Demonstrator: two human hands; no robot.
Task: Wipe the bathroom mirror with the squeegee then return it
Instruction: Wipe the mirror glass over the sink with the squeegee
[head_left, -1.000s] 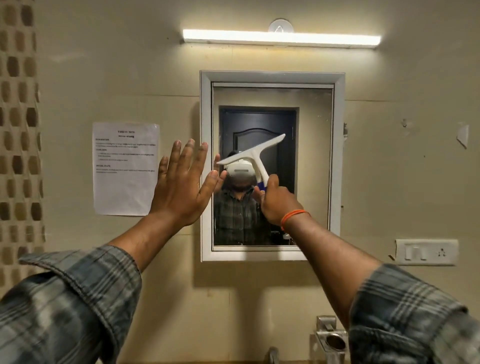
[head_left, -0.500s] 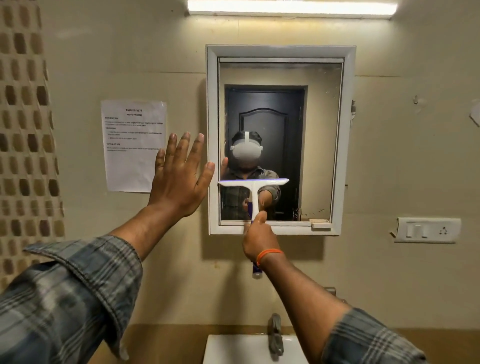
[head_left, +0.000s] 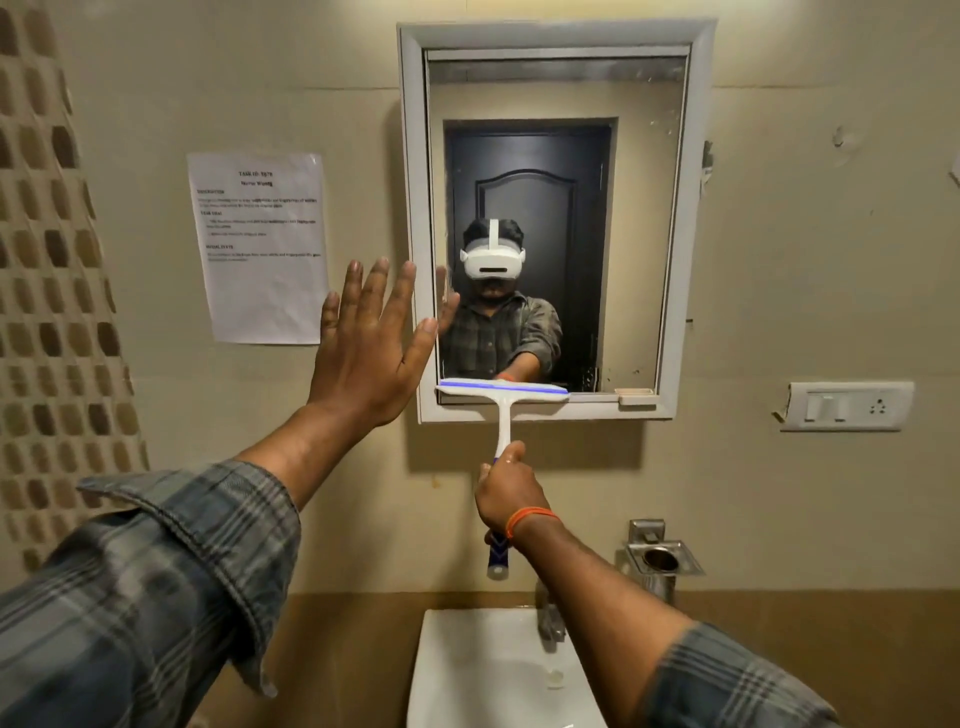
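Observation:
A white-framed mirror (head_left: 644, 208) hangs on the beige wall. My right hand (head_left: 508, 491) grips the handle of a white squeegee (head_left: 503, 399) with a blue rubber edge. Its blade lies level across the lower left of the glass, right at the bottom frame. The handle points straight down, and its blue end sticks out below my fist. My left hand (head_left: 371, 345) is raised with fingers spread, its palm facing the wall at the mirror's left frame edge. It holds nothing.
A white sink (head_left: 467, 670) with a metal tap (head_left: 551, 621) sits below the mirror. A steel cup holder (head_left: 662, 558) is mounted at the right. A printed sheet (head_left: 262, 247) is taped left of the mirror, and a switch plate (head_left: 847, 406) is at the right.
The squeegee has travelled down the glass from the middle to the bottom frame, its blade turning from tilted to level. My right hand dropped below the mirror. The left hand stayed put.

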